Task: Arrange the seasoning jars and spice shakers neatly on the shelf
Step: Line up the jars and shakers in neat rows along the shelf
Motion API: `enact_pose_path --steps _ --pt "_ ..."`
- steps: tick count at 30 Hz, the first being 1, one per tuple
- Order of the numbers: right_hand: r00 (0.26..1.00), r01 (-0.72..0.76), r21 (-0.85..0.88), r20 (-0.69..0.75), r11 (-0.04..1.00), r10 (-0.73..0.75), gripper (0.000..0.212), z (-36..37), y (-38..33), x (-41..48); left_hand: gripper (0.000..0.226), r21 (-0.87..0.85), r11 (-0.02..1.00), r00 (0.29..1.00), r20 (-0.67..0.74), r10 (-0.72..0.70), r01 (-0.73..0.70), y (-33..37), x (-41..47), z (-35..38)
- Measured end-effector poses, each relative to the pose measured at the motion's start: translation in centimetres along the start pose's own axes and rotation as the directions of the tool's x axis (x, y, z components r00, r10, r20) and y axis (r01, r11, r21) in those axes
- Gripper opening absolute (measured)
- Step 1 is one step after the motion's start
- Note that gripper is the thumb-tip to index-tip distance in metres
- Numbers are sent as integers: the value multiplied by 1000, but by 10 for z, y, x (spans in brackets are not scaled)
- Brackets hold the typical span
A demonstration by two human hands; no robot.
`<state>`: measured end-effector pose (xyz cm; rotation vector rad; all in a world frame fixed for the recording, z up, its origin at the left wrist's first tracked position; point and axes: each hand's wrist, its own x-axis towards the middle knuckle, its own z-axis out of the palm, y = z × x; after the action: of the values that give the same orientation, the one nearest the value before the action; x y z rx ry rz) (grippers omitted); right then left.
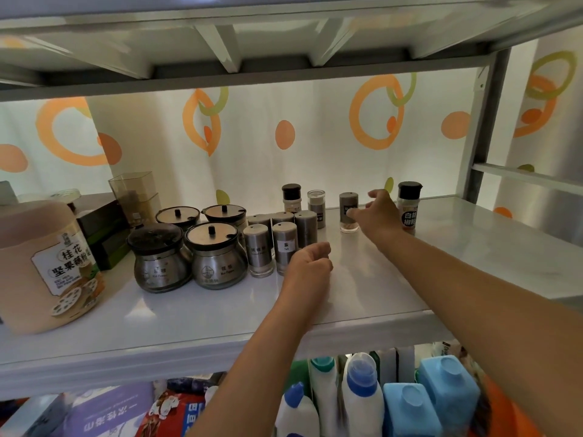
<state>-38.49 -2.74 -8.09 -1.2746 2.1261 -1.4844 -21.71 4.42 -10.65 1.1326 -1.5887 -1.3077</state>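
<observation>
On the white shelf (378, 279), four round seasoning jars (217, 253) with dark knobbed lids were seen grouped in two rows left of centre. Just to their right, five steel shakers (285, 244) were packed close together, the front one labelled as salt. Behind these, a black-capped bottle (291, 197) and a clear-lidded shaker (316, 209) were stood upright near the back edge.

A lone steel shaker (348, 201) was stood upright further right, apart from the cluster. The right hand (378, 212) was stretched out to it, with the thumb laid across its front and the fingers spread above and beside it; because of blur, it could not be told whether the shaker was actually gripped. A white pepper bottle (409, 206) with a black cap was stood just right of that hand.

The left hand (310, 263) was held low over the shelf just beside the salt shaker, its fingers loosely curled and nothing held in them.

At the far left, a large labelled tub (41, 263), dark boxes (104, 234) and a clear square container (135, 193) were placed. Cleaning bottles (362, 389) were seen on the level below.
</observation>
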Motion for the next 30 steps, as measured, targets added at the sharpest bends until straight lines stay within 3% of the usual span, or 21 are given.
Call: enact_pose_path --steps 5,14,30 --pt "996 14 -52 86 999 -9 80 7 -1 13 52 15 1000 1000 5 -10 10 -1 2 0" --pt "991 99 -128 99 987 -86 49 12 2 24 50 -6 1000 1000 8 -6 7 -2 4 1" --pt "982 106 -75 167 992 -93 51 -6 8 -3 50 26 1000 1000 -4 17 -17 1 -1 0"
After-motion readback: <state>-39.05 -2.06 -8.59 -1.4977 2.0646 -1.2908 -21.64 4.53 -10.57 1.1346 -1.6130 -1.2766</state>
